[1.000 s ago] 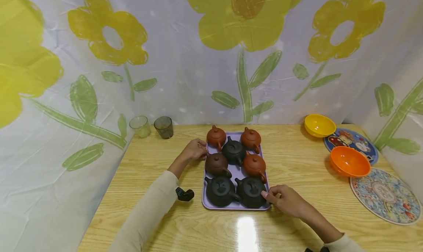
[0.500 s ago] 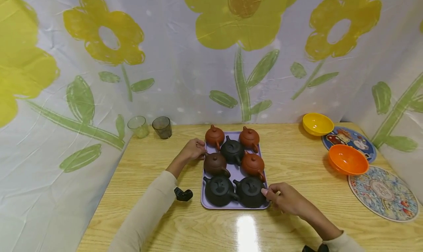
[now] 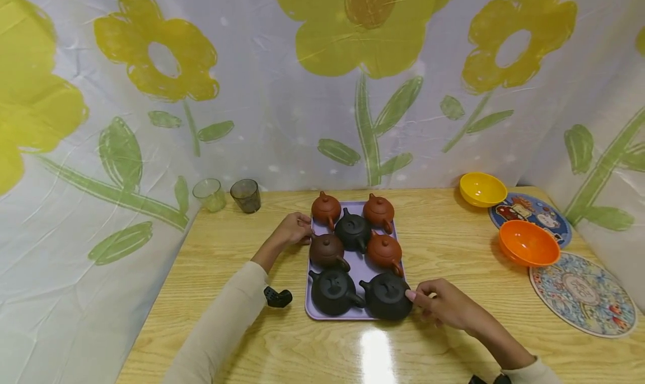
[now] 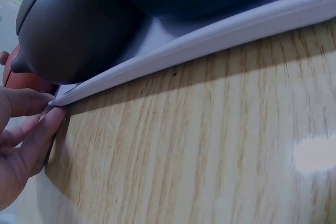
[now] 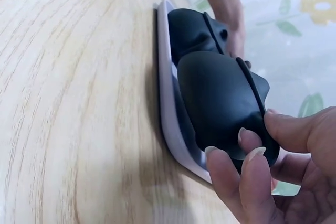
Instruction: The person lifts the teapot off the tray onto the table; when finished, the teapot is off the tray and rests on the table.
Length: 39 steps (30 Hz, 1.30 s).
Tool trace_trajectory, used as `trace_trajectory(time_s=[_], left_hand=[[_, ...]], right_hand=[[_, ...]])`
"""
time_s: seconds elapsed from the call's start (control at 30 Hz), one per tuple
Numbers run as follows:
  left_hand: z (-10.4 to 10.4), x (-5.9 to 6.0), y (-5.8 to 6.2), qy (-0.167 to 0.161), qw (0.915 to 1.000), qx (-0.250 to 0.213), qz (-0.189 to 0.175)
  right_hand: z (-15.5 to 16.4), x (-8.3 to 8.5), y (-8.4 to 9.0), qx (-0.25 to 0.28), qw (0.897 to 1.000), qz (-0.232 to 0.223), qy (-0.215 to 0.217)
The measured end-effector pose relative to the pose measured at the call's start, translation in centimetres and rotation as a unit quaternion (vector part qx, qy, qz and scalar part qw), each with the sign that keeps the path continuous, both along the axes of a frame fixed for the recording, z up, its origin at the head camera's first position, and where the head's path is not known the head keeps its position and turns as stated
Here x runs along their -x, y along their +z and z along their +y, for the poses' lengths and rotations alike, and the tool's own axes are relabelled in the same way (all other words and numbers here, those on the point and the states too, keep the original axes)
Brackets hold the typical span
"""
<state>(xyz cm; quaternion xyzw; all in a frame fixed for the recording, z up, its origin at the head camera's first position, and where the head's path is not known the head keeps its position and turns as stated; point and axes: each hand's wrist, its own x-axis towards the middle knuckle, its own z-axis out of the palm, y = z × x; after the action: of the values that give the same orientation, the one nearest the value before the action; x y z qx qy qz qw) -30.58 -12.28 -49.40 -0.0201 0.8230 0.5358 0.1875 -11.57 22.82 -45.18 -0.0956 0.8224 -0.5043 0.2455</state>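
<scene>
A lavender tray (image 3: 359, 261) on the wooden table holds several small teapots, some red-brown, one dark brown, some black. My right hand (image 3: 419, 299) grips the front-right black teapot (image 3: 387, 298); in the right wrist view its fingertips (image 5: 247, 156) and thumb curl round that pot (image 5: 220, 98), which sits over the tray's rim (image 5: 167, 103). My left hand (image 3: 297, 227) holds the tray's left edge beside the dark brown teapot (image 3: 326, 251). In the left wrist view the fingers (image 4: 37, 129) pinch the tray's rim (image 4: 210, 35).
Two glasses (image 3: 209, 193) (image 3: 246, 195) stand at the back left. A yellow bowl (image 3: 482, 189) and an orange bowl (image 3: 529, 243) sit on patterned mats (image 3: 582, 291) at the right. A flowered sheet hangs close behind and beside the table (image 3: 453, 244).
The front-right black teapot has shifted slightly right and forward with my right hand, now covering the tray's front-right corner. My left hand has stayed on the tray's edge.
</scene>
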Motion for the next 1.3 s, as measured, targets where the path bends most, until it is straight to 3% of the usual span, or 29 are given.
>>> trace_trajectory(time_s=[0.23,0.53,0.8,0.97,1.13,1.3], left_hand=[[-0.1,0.0,-0.2,-0.001,1.0000,0.005,0.003],[0.0,0.0,-0.3,0.000,0.9999,-0.009,0.012],[-0.4,0.4,-0.9,-0.011,0.9991,-0.034,0.024],[-0.6,0.1,-0.7,-0.010,0.9989,-0.042,0.019],[-0.3,-0.2,-0.5,0.011,0.9994,-0.031,0.007],[-0.2,-0.2,-0.6,0.003,0.9994,-0.034,0.011]], right_hand=[[1.0,-0.1,0.8,0.003,1.000,-0.008,0.007],[2.8,1.0,2.4,-0.005,1.000,0.007,0.001],[4.0,2.7,4.1,-0.018,0.999,0.027,-0.010],[4.6,4.1,4.8,-0.016,0.999,0.031,-0.014],[5.2,5.6,5.3,-0.015,0.999,0.041,-0.015],[5.8,6.9,5.3,-0.029,0.998,0.046,-0.034]])
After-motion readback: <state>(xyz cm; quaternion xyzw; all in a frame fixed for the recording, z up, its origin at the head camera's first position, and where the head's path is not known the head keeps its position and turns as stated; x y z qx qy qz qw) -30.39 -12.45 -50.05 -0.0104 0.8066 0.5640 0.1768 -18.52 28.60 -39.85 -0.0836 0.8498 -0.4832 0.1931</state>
